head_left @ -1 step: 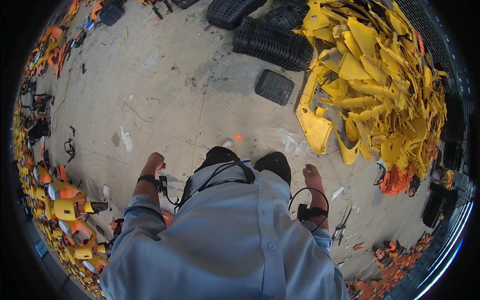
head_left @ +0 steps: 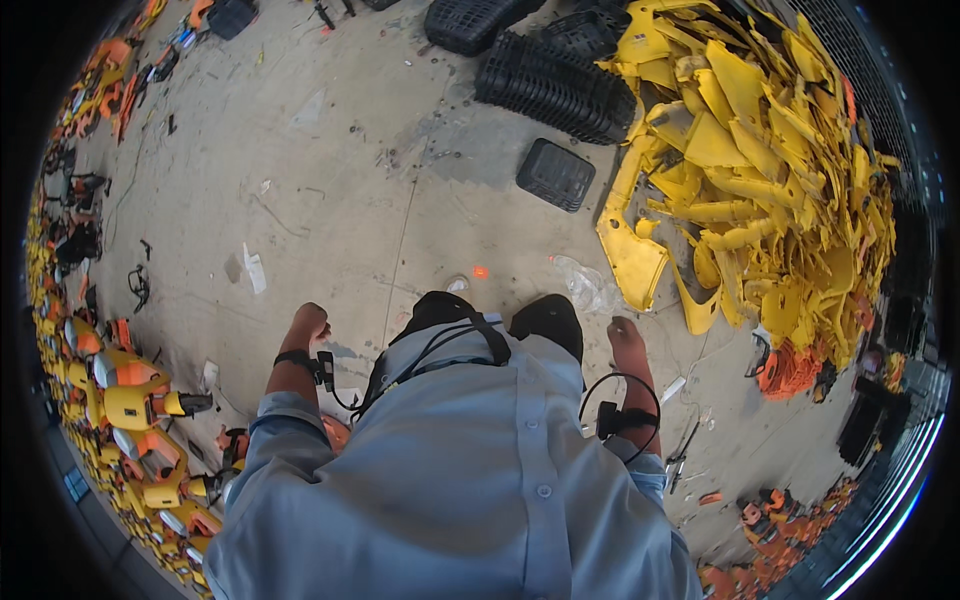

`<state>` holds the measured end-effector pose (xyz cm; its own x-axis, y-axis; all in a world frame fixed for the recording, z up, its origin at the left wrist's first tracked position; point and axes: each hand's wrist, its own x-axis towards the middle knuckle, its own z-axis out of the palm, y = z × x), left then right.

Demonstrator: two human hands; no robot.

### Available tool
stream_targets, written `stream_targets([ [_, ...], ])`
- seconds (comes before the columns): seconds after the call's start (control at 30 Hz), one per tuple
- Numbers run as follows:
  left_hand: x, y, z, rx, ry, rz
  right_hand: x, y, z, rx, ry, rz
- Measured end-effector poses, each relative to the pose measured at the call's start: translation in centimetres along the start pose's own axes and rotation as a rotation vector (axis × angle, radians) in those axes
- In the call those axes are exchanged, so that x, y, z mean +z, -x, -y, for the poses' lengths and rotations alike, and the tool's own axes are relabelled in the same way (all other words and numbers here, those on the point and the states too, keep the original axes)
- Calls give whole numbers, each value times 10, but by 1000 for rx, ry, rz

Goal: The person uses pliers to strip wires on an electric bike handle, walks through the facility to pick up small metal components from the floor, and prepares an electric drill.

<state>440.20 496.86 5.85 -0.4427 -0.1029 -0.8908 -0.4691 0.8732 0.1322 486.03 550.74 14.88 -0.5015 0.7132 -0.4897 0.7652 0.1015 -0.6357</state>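
My left hand (head_left: 309, 322) hangs beside my body over the concrete floor, its fingers curled into a loose fist with nothing showing in it. On the other side hangs my right hand (head_left: 627, 342), the fingers also bent inward and no object visible in them. Neither hand touches anything on the floor. Each wrist carries a black strap with a small device, the left device (head_left: 325, 370) and the right device (head_left: 607, 420), with black cables running from them. The white litter (head_left: 254, 270) lies ahead of the left hand, and a clear plastic sheet (head_left: 583, 282) ahead of the right.
A large heap of yellow plastic panels (head_left: 760, 170) fills the right side. Stacked black crates (head_left: 555, 85) and a single black crate (head_left: 556, 174) stand ahead. Yellow and orange scooters (head_left: 135, 405) line the left. A metal fork-like part (head_left: 684, 455) and orange parts (head_left: 770, 530) lie at lower right.
The view has turned slightly, so the crates and yellow heap sit a little farther right. Both hands keep nearly the same place and pose.
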Motion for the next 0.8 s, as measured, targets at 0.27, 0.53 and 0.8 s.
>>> stream_targets([
  [0.27, 39, 34, 75, 111, -134, -415, 30, -133, 79, -88, 395, 342],
  [0.53, 67, 76, 29, -83, -16, -397, 26, -355, -23, -361, 915, 938],
  [0.8, 30, 75, -85, 236, 236, -413, 70, -511, 142, -296, 154, 533],
])
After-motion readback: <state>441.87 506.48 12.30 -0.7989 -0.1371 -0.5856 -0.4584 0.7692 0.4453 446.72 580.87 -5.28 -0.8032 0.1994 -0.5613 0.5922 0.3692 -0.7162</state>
